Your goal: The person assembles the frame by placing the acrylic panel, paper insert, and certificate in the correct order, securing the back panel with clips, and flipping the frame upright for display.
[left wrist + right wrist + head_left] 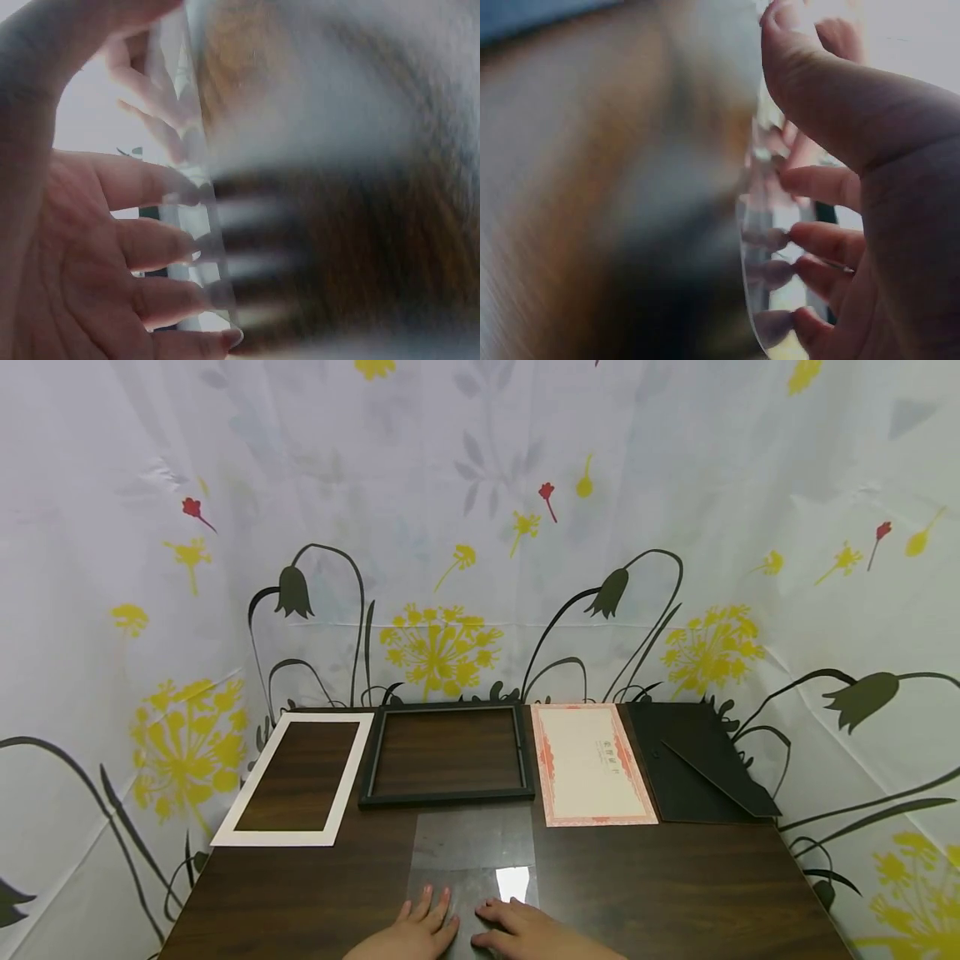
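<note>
A clear sheet (474,843) lies flat on the dark wooden table, catching a bright white reflection near its right edge. My left hand (412,933) rests on its near left part with fingers spread. At the near right, my right hand (536,933) has its fingers extended toward the left hand over the sheet. In the left wrist view, the fingertips of the left hand (82,255) meet the shiny surface and their reflections. The right wrist view likewise shows the right hand (832,277) with its fingertips against the glossy sheet. The sheet's near end is partly hidden by the hands.
Along the back of the table (637,885) lie a white mat with a cut-out window (281,838), a black picture frame (450,797), a red-bordered certificate (588,768) and a black backing board with a stand (693,752). A flower-printed curtain (480,568) hangs behind.
</note>
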`<state>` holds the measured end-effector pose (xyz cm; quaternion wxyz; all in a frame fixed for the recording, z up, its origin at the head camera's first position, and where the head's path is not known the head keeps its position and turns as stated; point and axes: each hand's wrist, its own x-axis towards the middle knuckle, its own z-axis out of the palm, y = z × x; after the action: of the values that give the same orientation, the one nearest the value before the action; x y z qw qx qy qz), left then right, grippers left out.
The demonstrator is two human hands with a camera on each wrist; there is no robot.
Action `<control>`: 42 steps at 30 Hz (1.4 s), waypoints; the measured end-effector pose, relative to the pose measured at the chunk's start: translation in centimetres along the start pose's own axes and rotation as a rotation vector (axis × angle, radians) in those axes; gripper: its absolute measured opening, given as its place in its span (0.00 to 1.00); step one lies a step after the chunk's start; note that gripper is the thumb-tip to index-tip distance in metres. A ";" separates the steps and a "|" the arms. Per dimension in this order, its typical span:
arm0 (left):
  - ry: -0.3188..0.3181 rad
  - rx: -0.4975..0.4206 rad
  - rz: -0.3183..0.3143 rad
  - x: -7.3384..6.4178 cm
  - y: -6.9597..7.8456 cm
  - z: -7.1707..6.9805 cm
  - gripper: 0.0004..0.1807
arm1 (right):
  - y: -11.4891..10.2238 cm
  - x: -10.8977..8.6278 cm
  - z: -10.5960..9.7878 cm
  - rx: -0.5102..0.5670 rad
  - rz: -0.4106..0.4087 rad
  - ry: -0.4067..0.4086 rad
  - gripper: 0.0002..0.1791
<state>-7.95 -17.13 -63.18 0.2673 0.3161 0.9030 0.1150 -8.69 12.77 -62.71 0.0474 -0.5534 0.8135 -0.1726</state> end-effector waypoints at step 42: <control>0.110 -0.152 0.185 0.5 -3.4 2.1 0.43 | -1.6 -2.8 -3.1 1.645 0.840 0.246 0.22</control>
<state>-8.85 -19.37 -66.41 0.2287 0.3701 0.8720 0.2242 -7.07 15.49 -59.61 0.3967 0.0160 0.5680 -0.7210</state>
